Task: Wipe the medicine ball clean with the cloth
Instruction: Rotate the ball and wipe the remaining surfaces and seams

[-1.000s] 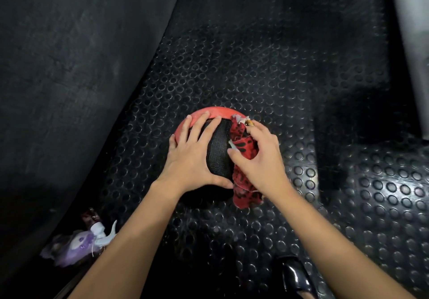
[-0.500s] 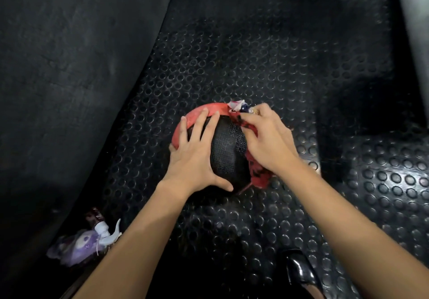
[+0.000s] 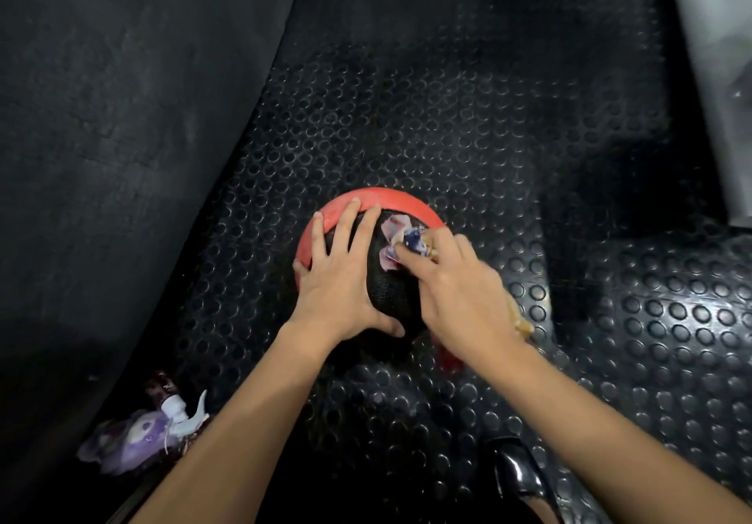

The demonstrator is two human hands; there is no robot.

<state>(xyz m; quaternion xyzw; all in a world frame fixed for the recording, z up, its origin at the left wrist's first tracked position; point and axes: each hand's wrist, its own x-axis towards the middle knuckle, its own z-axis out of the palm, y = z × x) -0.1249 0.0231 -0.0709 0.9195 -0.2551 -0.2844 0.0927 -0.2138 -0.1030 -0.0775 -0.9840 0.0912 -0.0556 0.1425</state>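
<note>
Medicine ball [image 3: 388, 291], one, red and black, rests on the studded floor mat [image 3: 468, 137]. Left hand [image 3: 346, 279] lies flat on it, fingers spread. Right hand [image 3: 455, 291] presses one bunched cloth [image 3: 401, 240] against its far side; cloth largely hidden. One spray bottle [image 3: 162, 422] lies near left, blurred.

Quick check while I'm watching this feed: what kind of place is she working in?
Most likely a gym or workout room. The floor is black rubber matting with raised round studs, the thing being wiped is a red and black medicine ball, and a spray bottle lies on the floor nearby, which suits equipment cleaning.
</note>
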